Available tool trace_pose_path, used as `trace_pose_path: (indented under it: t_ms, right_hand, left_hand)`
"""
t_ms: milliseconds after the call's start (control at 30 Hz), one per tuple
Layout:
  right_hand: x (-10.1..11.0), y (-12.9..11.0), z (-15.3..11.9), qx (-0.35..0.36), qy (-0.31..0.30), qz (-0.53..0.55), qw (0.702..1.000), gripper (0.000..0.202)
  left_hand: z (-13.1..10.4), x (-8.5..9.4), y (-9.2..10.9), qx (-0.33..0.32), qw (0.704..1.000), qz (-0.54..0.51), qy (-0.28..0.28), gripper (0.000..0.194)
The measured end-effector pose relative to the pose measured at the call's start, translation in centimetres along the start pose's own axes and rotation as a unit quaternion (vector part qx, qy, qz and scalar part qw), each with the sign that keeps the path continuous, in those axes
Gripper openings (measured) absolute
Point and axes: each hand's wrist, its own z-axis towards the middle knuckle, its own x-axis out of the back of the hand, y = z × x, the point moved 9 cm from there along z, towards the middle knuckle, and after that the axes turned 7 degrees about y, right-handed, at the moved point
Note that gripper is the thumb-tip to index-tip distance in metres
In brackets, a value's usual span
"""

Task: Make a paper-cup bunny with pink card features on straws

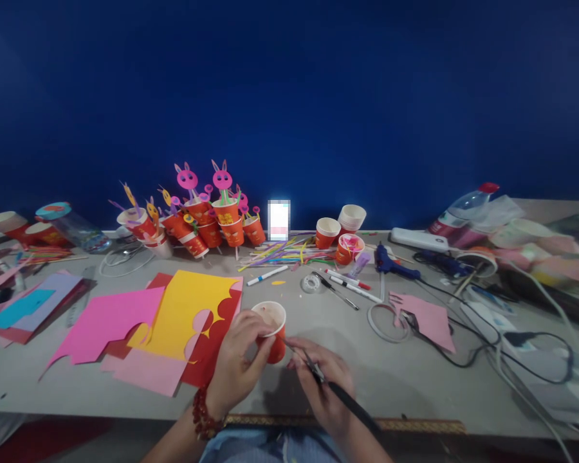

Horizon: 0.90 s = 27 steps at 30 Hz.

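Note:
An upright red paper cup (278, 350) with a white inside is near the table's front edge. My left hand (241, 360), with a red bead bracelet at its wrist, is closed on the cup's left side and rim. On the cup's right, my right hand (325, 382) is wrapped round a dark-handled tool (312, 368) that looks like scissors. Its metal tip points at the cup's right side, and whether it touches the wall is hard to tell. Yellow, red and pink paper sheets (174, 315) with rounded cut-outs lie left of my left hand.
Decorated red cups with pink rabbit faces (222, 180) stand at the back left. Coloured sticks (289, 252), more cups (327, 233), markers and a clear tape roll (311, 283) lie ahead. Rightward are a blue glue gun (395, 265), cut pink paper (427, 318), cables and a bottle (468, 206).

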Motion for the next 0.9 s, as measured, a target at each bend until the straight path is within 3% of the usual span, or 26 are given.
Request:
trace_pose_path:
  t_ms: [100,267,400,533,633,733,900]
  right_hand:
    - [-0.3,1.6,-0.6,-0.092,0.025,0.045,0.994,0.018]
    - [-1.3,4.4,-2.5,-0.269,0.097,0.145,0.947,0.023]
    - [-1.3,3.9,-2.0,-0.248,0.079,0.135,0.956,0.021]
    - [-0.6,1.2,0.1,-0.081,0.015,0.063,0.995,0.014]
    - [-0.3,0.0,0.9,0.009,-0.006,0.034,0.999,0.016]
    - [-0.3,0.9,1.0,-0.035,0.0,0.049,0.998,0.014]
    - [-1.1,4.4,-0.7,-0.234,0.069,0.15,0.958,0.019]
  left_hand:
    - [-0.1,0.0,0.9,-0.05,0.997,0.054,0.01,0.015]
    - [-0.2,-0.2,1.7,-0.096,0.986,0.133,0.016,0.021]
    - [0.3,-0.1,1.3,-0.067,0.993,0.097,-0.002,0.016]
    - [1.0,0.1,0.6,-0.012,0.998,0.049,-0.038,0.01]
    - [1.3,0.1,0.4,0.0,0.998,0.05,-0.05,0.007]
    - [1.3,-0.2,0.7,-0.02,0.995,0.084,-0.041,0.009]
    - [0.6,-1.0,1.6,-0.082,0.985,0.152,-0.021,0.018]
